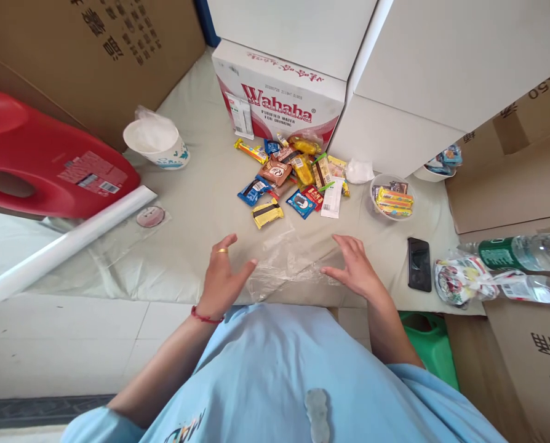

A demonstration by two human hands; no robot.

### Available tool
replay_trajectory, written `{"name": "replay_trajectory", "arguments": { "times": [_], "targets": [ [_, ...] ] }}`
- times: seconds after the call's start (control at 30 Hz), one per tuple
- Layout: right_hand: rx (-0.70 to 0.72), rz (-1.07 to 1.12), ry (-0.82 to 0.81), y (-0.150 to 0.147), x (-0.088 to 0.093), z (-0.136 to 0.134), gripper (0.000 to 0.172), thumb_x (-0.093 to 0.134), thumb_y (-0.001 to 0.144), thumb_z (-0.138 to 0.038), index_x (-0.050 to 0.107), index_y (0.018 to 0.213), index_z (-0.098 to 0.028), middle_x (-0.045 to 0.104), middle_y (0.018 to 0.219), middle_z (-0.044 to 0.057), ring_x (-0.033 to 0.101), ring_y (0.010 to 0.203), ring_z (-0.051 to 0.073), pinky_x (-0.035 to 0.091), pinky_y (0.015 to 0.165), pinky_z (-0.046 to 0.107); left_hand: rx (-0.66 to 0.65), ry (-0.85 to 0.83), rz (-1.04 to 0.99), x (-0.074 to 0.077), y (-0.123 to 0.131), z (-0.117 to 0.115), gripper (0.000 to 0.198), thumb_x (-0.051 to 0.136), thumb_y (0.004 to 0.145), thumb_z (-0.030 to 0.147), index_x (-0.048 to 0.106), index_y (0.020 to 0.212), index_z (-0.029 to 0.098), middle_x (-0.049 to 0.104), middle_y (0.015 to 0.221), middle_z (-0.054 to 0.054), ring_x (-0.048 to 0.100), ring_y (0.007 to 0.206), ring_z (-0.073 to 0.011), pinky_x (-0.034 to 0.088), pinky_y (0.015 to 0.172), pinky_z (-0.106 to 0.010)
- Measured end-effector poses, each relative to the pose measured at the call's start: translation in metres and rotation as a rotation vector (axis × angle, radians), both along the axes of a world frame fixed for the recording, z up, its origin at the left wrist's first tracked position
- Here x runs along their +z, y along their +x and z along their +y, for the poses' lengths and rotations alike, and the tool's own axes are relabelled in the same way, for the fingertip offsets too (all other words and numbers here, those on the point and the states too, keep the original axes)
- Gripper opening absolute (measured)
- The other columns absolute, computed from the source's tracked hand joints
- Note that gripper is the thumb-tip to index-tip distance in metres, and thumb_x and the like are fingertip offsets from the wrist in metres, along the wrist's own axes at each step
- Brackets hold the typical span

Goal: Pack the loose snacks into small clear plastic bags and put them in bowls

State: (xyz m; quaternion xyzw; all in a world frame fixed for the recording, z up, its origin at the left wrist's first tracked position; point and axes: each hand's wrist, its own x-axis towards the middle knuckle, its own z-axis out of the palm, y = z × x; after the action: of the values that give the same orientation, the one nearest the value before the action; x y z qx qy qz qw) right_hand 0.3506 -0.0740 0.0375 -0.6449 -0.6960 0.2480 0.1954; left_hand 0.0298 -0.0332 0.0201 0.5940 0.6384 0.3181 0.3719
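My left hand (223,274) hovers near the table's front edge with thumb and fingers apart, holding nothing. To the right, my right hand (352,268) is likewise open, its thumb parted from the fingers. Between the two lies a crumpled clear plastic bag (286,261); whether either hand touches it I cannot tell. Just beyond is a pile of wrapped snacks, among them a yellow packet (267,213), a blue packet (301,203), a brown packet (275,171) and a white sachet (332,197).
A Wahaha water carton (284,101) stands behind the pile. Left are a paper cup (157,144), a red jug (48,154) and a white roll (72,243). Right are a round tub of snacks (392,198), a phone (419,264) and plastic bottles (533,252).
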Motion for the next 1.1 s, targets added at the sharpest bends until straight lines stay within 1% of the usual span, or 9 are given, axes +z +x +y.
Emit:
{"name": "replay_trajectory", "arguments": {
  "times": [0.1,0.2,0.3,0.47,0.67,0.8,0.9,0.97,1.1],
  "targets": [
    [0.104,0.039,0.080,-0.033,-0.005,0.019,0.066,0.076,0.085,-0.051,0.057,0.141,-0.021,0.057,0.140,0.017,0.048,0.133,0.035,0.043,0.114,0.054,-0.080,0.136,0.134,-0.003,0.029,0.014,0.064,0.071,0.074,0.056,0.058,0.124,0.018,0.062,0.134,-0.017,0.052,0.134,-0.0368,0.038,0.116,-0.056],
    [-0.019,0.237,0.149,-0.056,-0.017,0.030,0.027,0.057,0.097,-0.042,0.069,0.112,-0.022,0.065,0.121,0.014,0.060,0.114,0.028,0.053,0.100,0.047,-0.080,0.044,0.030,-0.013,0.045,0.023,0.033,0.057,0.086,0.053,0.063,0.088,0.021,0.068,0.084,-0.006,0.066,0.088,-0.0249,0.052,0.087,-0.040],
    [-0.287,0.612,0.020,-0.049,-0.026,0.035,0.027,0.056,0.096,-0.048,0.065,0.094,-0.023,0.065,0.088,0.005,0.064,0.074,0.018,0.057,0.064,0.031,-0.018,-0.130,-0.291,-0.017,0.042,0.031,0.031,0.053,0.090,0.050,0.058,0.079,0.022,0.045,0.054,0.005,0.047,0.052,-0.0137,0.042,0.057,-0.026],
    [-0.576,1.056,-0.384,-0.015,-0.032,0.039,0.041,0.076,0.076,-0.057,0.058,0.085,-0.022,0.051,0.057,-0.008,0.038,0.037,0.007,0.025,0.032,0.019,0.014,-0.541,-0.651,-0.014,0.032,0.059,0.043,0.059,0.085,0.062,0.054,0.073,0.021,0.033,0.047,0.008,0.032,0.039,-0.0089,0.025,0.041,-0.022],
    [-0.665,1.188,-0.563,-0.007,-0.038,0.039,0.048,0.074,0.081,-0.064,0.061,0.091,-0.019,0.065,0.059,0.000,0.051,0.039,0.010,0.032,0.033,0.018,0.129,-0.511,-0.489,-0.013,0.027,0.074,0.037,0.060,0.085,0.056,0.056,0.089,0.019,0.060,0.076,-0.002,0.062,0.063,-0.0165,0.045,0.051,-0.027],
    [-0.588,1.308,-0.538,-0.003,-0.034,0.035,0.061,0.060,0.085,-0.079,0.061,0.106,-0.021,0.078,0.090,0.012,0.076,0.078,0.022,0.060,0.061,0.031,0.281,0.018,-0.165,-0.002,0.021,0.050,0.029,0.062,0.088,0.041,0.056,0.109,0.022,0.062,0.117,-0.010,0.061,0.116,-0.0238,0.051,0.096,-0.040],
    [-0.522,1.349,-0.500,0.000,-0.029,0.027,0.064,0.066,0.082,-0.077,0.058,0.116,-0.024,0.078,0.108,0.012,0.076,0.102,0.026,0.062,0.084,0.041,-0.100,0.386,0.172,0.002,0.025,0.039,0.023,0.056,0.093,0.036,0.066,0.108,0.022,0.068,0.117,-0.011,0.056,0.129,-0.0288,0.038,0.114,-0.050],
    [-0.472,1.343,-0.532,0.000,-0.025,0.019,0.069,0.081,0.075,-0.065,0.053,0.126,-0.027,0.077,0.112,0.011,0.075,0.106,0.025,0.061,0.088,0.043,-0.430,0.394,0.275,-0.005,0.033,0.042,0.030,0.050,0.097,0.037,0.070,0.114,0.024,0.071,0.123,-0.011,0.054,0.135,-0.0293,0.034,0.118,-0.052],
    [-0.407,1.251,-0.699,0.003,-0.019,0.000,0.093,0.096,0.063,-0.029,0.046,0.141,-0.029,0.078,0.105,0.006,0.075,0.078,0.017,0.060,0.064,0.027,-0.638,0.304,0.423,-0.035,0.046,0.059,0.049,0.035,0.103,0.041,0.062,0.139,0.021,0.055,0.154,-0.013,0.038,0.152,-0.0303,0.024,0.123,-0.056]
  ]
}}
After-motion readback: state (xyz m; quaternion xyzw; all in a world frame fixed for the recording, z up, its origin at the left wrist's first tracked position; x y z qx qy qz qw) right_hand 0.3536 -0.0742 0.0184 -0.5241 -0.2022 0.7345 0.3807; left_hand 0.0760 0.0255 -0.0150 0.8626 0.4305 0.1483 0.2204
